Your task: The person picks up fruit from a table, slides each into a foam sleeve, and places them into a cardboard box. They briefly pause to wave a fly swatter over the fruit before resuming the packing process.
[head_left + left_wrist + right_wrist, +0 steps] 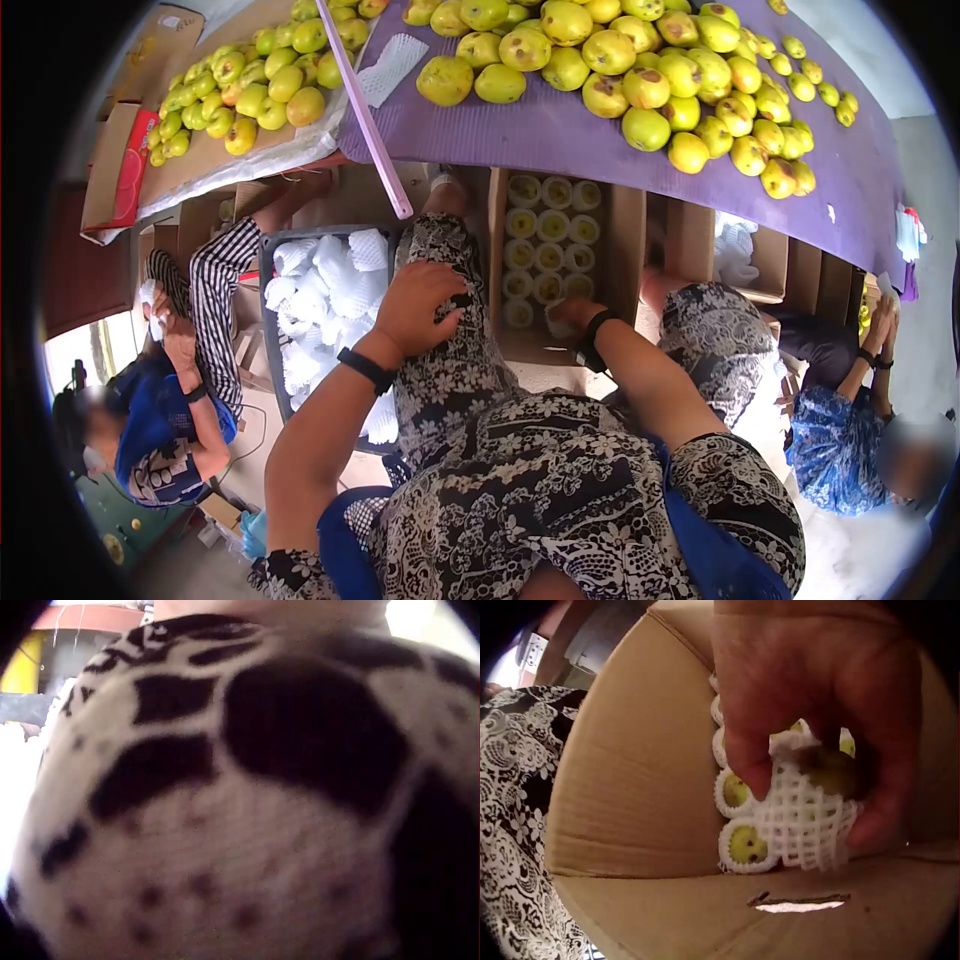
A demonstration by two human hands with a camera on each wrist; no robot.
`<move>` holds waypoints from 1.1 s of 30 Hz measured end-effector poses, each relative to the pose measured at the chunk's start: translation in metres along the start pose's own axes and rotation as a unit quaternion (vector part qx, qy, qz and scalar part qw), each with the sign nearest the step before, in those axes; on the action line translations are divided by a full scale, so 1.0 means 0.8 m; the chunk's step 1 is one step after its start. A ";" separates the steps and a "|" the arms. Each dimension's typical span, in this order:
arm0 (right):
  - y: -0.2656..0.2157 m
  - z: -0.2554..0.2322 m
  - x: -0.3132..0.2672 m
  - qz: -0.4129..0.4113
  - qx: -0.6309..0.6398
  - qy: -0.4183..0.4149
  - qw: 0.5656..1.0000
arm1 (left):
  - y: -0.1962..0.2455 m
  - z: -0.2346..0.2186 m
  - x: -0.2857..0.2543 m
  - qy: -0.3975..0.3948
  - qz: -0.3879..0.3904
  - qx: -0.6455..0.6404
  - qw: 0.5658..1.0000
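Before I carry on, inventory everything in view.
Loose fruit: many, yellow-green, on both tabletops
Tabletops: two, purple and brown, ahead
Empty net: one, white, on purple tabletop
Strip: one, lilac, between fruit heaps
Box: one, red and brown, left
Bin: one, dark, beside left leg
Foam nets: many, white, in bin
Carton: one, brown, between legs
Netted fruit: about a dozen, yellow-green, in carton
Other cartons: several, brown, under table
Other people: two, blue clothing, left and right
Left hand: one, on left leg
Right hand: one, in carton, holding netted fruit
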State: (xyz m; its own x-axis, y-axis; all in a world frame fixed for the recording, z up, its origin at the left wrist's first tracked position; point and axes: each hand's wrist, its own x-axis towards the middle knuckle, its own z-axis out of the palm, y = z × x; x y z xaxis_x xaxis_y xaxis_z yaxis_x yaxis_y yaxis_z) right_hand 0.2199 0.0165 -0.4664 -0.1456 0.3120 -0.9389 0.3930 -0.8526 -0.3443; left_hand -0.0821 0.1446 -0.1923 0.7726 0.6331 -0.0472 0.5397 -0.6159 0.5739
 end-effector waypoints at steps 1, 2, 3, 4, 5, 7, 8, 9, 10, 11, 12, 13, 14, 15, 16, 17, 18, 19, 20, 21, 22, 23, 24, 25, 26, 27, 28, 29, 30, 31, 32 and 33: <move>0.013 0.006 0.018 -0.010 0.127 -0.014 0.992 | 0.000 -0.001 0.002 -0.003 -0.004 0.006 1.000; 0.004 0.008 0.020 -0.004 0.126 -0.022 0.992 | -0.001 -0.003 0.005 -0.006 -0.008 0.013 1.000; -0.007 0.011 0.020 0.004 -0.058 0.003 0.998 | 0.000 -0.003 0.007 -0.011 -0.016 0.011 1.000; -0.018 0.014 0.018 0.010 -0.240 0.027 0.970 | 0.001 -0.004 0.010 -0.006 -0.020 0.010 1.000; -0.014 0.019 0.027 0.012 -0.239 0.019 0.971 | 0.001 -0.005 0.013 -0.001 -0.024 0.008 1.000; 0.033 0.037 0.066 -0.067 -0.389 0.089 0.914 | 0.000 -0.006 0.020 -0.008 -0.031 0.005 0.999; 0.099 0.046 0.107 -0.065 -0.388 0.082 0.916 | 0.000 -0.007 0.022 -0.011 -0.034 0.004 0.999; 0.142 0.049 0.159 -0.192 -0.372 0.193 0.887 | -0.002 -0.008 0.024 -0.015 -0.038 0.002 0.999; 0.173 0.068 0.213 -0.314 -0.344 0.299 0.833 | -0.003 -0.010 0.025 -0.017 -0.037 -0.001 0.999; 0.139 0.056 0.162 -0.313 -0.342 0.295 0.835 | -0.004 -0.012 0.026 -0.019 -0.035 -0.004 0.999; 0.085 0.049 0.118 -0.153 -0.493 0.117 0.849 | -0.006 -0.013 0.027 -0.022 -0.039 -0.004 0.999; -0.007 0.052 0.074 0.017 -0.605 -0.070 0.793 | -0.007 -0.015 0.027 -0.024 -0.039 -0.010 0.999; -0.010 0.050 0.071 0.015 -0.605 -0.074 0.793 | -0.008 -0.016 0.028 -0.025 -0.039 -0.015 0.999; -0.011 0.049 0.066 -0.025 -0.573 -0.019 0.819 | -0.009 -0.016 0.028 -0.029 -0.042 -0.015 0.999; -0.012 0.049 0.062 -0.064 -0.538 0.037 0.840 | -0.010 -0.016 0.029 -0.025 -0.045 -0.019 0.998; -0.005 0.058 0.065 -0.064 -0.537 0.033 0.841 | -0.011 -0.016 0.029 -0.022 -0.047 -0.024 0.998; 0.010 0.071 0.073 -0.093 -0.591 0.090 0.796 | -0.011 -0.016 0.029 -0.026 -0.049 -0.026 0.998; 0.024 0.079 0.083 -0.121 -0.640 0.148 0.744 | -0.011 -0.015 0.029 -0.016 -0.044 -0.028 0.999; 0.024 0.073 0.084 -0.121 -0.640 0.147 0.745 | -0.012 -0.015 0.030 -0.004 -0.038 -0.029 0.999; 0.019 0.060 0.083 -0.153 -0.625 0.080 0.761 | -0.013 -0.015 0.030 -0.004 -0.038 -0.030 0.999; 0.015 0.049 0.081 -0.184 -0.607 0.012 0.773 | -0.013 -0.015 0.029 -0.003 -0.039 -0.034 0.999; -0.001 0.037 0.068 -0.183 -0.607 0.011 0.774 | -0.012 -0.015 0.028 -0.002 -0.039 -0.037 0.999; -0.027 0.021 0.046 -0.152 -0.544 -0.024 0.825 | -0.012 -0.014 0.028 -0.002 -0.039 -0.037 0.999; -0.042 0.013 0.035 -0.121 -0.476 -0.058 0.869 | -0.013 -0.013 0.028 0.000 -0.039 -0.037 0.999; 0.001 0.025 0.089 -0.121 -0.477 -0.056 0.869 | -0.013 -0.013 0.027 0.003 -0.040 -0.036 0.999; 0.056 0.031 0.139 -0.196 -0.495 0.035 0.846 | -0.013 -0.013 0.027 0.005 -0.039 -0.035 0.999; 0.111 0.048 0.182 -0.268 -0.506 0.126 0.810 | -0.013 -0.012 0.025 0.012 -0.036 -0.036 0.999; 0.082 0.043 0.155 -0.268 -0.507 0.129 0.809 | -0.014 -0.011 0.025 0.020 -0.032 -0.036 0.999; 0.029 0.033 0.103 -0.203 -0.494 0.034 0.845 | -0.013 -0.010 0.025 0.023 -0.030 -0.034 0.999; -0.007 0.025 0.068 -0.135 -0.473 -0.059 0.869 | -0.013 -0.010 0.025 0.022 -0.030 -0.036 0.999; 0.001 0.021 0.078 -0.137 -0.477 -0.051 0.867 | -0.012 -0.010 0.024 0.023 -0.028 -0.035 0.999; 0.025 0.015 0.104 -0.110 -0.421 -0.033 0.900 | -0.011 -0.009 0.023 0.032 -0.024 -0.030 0.999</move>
State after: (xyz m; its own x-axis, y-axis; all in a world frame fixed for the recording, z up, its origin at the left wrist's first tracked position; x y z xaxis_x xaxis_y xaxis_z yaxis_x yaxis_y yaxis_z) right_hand 0.2048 0.0207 -0.5516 -0.3461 0.3851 -0.8555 0.8930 -0.1443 -0.4262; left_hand -0.0749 0.1646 -0.1923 0.7228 0.6906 -0.0241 0.5527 -0.5568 0.6200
